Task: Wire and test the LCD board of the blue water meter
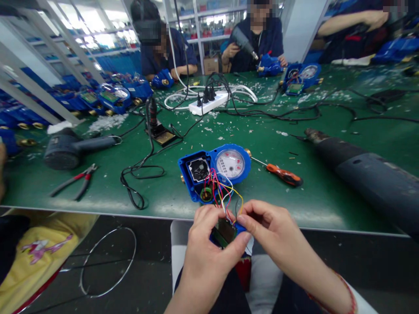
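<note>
My left hand [209, 242] and my right hand [273, 231] sit together at the table's front edge. Both pinch a small circuit board with a dark display [225, 231], held in a blue plastic piece [240, 228]. Red, yellow and white wires [222, 192] run from that board up into an open blue water meter [214, 170]. The meter lies on the green mat just beyond my hands, with its dial showing and its compartment open. My fingers hide much of the board.
An orange-handled screwdriver [278, 172] lies right of the meter, and red-handled pliers [77, 181] lie to the left. Around them are a heat gun [75, 148], a soldering stand [162, 137], a power strip [207, 104], tangled cables and scattered white scraps. A dark tube [369, 174] lies at right. Co-workers handle blue meters beyond.
</note>
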Tool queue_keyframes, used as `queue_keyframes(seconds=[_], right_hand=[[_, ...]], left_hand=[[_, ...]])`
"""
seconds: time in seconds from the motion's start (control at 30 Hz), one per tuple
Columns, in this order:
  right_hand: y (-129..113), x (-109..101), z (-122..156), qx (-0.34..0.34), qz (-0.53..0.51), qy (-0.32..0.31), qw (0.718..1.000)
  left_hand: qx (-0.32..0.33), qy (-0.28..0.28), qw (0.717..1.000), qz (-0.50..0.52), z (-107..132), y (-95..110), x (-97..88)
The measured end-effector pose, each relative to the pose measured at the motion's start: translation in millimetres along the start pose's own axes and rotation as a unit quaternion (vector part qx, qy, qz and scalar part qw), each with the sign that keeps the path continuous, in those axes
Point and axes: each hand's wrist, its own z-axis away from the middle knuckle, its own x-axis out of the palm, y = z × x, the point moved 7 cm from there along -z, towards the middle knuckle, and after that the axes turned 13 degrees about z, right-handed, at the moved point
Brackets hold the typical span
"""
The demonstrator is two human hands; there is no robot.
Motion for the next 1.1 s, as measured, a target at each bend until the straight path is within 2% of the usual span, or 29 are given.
queue_keyframes(seconds=[0.17, 0.27, 0.33, 0.4, 0.5, 0.57, 0.6, 0.67, 0.77, 0.83, 0.93, 1.0, 1.1], right_hand=[[-10, -12, 1, -0.091, 0.087, 0.093, 0.988], [-6, -30, 0, -0.094, 0.145, 0.183, 0.968], [-3, -38, -1, -0.087, 0.160, 0.203, 0.962], [0, -35, -3, -0.083, 0.126, 0.163, 0.975], [6, -12, -3, -0.046, -0.016, 0.020, 0.999], [9, 3, -1, -0.010, -0.100, -0.047, 0.994], [9, 8, 0, 0.000, -0.120, -0.057, 0.991], [8, 12, 0, -0.012, -0.111, -0.048, 0.993], [-1, 6, -2, -0.094, -0.021, -0.003, 0.995], [-4, -7, -5, -0.125, 0.044, 0.065, 0.989], [2, -31, -8, -0.096, 0.091, 0.166, 0.977], [5, -34, -9, -0.084, 0.085, 0.158, 0.980], [7, -16, -10, -0.079, 0.006, 0.044, 0.996]], left_hand=[[-0.007, 0.001, 1.000, -0.007, -1, 1, -1.1], [-0.010, 0.009, 1.000, 0.002, -2, 1, -3.0], [-0.011, 0.008, 1.000, 0.005, -2, 0, -2.9], [-0.013, 0.006, 1.000, 0.005, -2, 0, -2.1], [-0.014, 0.005, 1.000, 0.001, -2, 1, -0.8], [-0.014, 0.006, 1.000, -0.001, -1, 3, -0.7], [-0.014, 0.007, 1.000, -0.001, -1, 3, -0.8], [-0.014, 0.003, 1.000, -0.003, -1, 3, -1.2], [-0.015, -0.006, 1.000, -0.006, -1, 1, -2.5], [-0.018, -0.011, 1.000, -0.007, -2, -1, -3.5], [-0.023, -0.015, 1.000, -0.004, -2, -2, -4.4], [-0.027, -0.014, 1.000, -0.003, -3, -2, -4.5], [-0.033, -0.008, 0.999, -0.002, -3, 0, -4.9]])
